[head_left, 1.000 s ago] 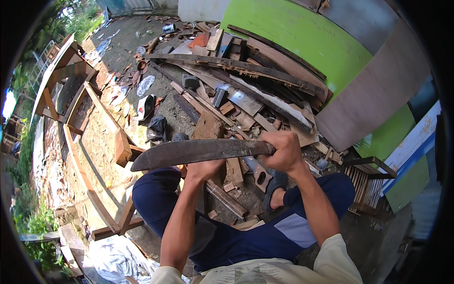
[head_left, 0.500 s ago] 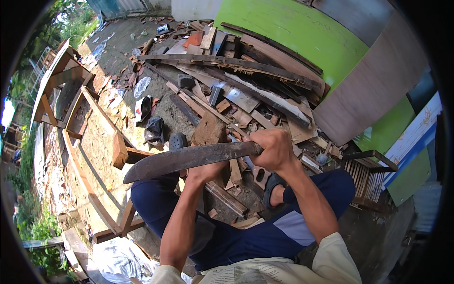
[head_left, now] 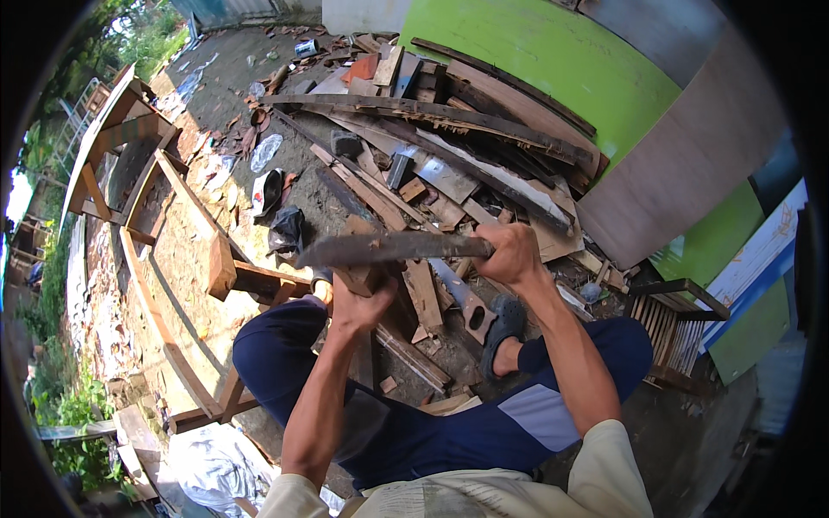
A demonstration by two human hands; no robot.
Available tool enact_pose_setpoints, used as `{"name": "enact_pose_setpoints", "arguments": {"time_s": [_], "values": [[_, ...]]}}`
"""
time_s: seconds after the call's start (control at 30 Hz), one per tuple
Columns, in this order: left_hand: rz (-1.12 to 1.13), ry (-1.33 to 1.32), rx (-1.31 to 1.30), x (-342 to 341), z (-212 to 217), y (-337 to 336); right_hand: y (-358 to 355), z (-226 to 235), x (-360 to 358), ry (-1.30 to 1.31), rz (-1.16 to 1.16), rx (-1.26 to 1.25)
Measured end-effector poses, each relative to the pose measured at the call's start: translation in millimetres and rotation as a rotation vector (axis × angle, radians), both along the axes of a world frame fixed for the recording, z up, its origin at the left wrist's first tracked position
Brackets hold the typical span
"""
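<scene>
Head view: the right hand (head_left: 511, 255) is closed around the handle of a large knife (head_left: 406, 248), whose broad dark blade points to the person's left. The left hand (head_left: 363, 304) grips a block of wood (head_left: 359, 280) just below the blade, out in front of the left knee. The blade is blurred and covers part of the block, so I cannot tell for sure whether its edge touches the wood.

The person sits low with knees spread, in dark blue trousers (head_left: 414, 445) with grey patches. A saw (head_left: 473, 316) lies on the ground between the knees, just beside the dark sandal (head_left: 506, 332) on the right foot. Beyond the hands, a heap of old planks (head_left: 484, 129) and scraps spreads in front of a bright green board (head_left: 544, 65).

To the left are a black plastic bag (head_left: 287, 230) on the ground and a wooden frame (head_left: 177, 371). White cloth (head_left: 216, 466) lies at the lower left, and a slatted wooden rack (head_left: 661, 332) stands near the right knee.
</scene>
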State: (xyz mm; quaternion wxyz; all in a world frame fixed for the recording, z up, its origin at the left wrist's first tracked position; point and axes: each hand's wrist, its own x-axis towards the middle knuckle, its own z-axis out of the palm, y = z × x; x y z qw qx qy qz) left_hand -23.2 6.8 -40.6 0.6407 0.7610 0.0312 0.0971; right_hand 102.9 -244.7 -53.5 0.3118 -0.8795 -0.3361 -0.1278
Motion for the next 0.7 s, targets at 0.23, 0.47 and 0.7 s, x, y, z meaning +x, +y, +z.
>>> {"name": "enact_pose_setpoints", "arguments": {"time_s": [0.23, 0.47, 0.7], "values": [[-0.011, -0.019, -0.077, -6.0, 9.8, 21.3, -26.1, 14.0, 8.7, 0.244, -0.341, 0.008], [-0.025, 0.041, -0.010, 2.9, 19.9, -1.6, 15.8, 56.8, -30.6, -0.001, 0.011, 0.142], [-0.041, 0.082, 0.584, -7.8, -9.5, 5.5, 38.2, 72.2, -45.7, -0.067, 0.140, 0.152]]}}
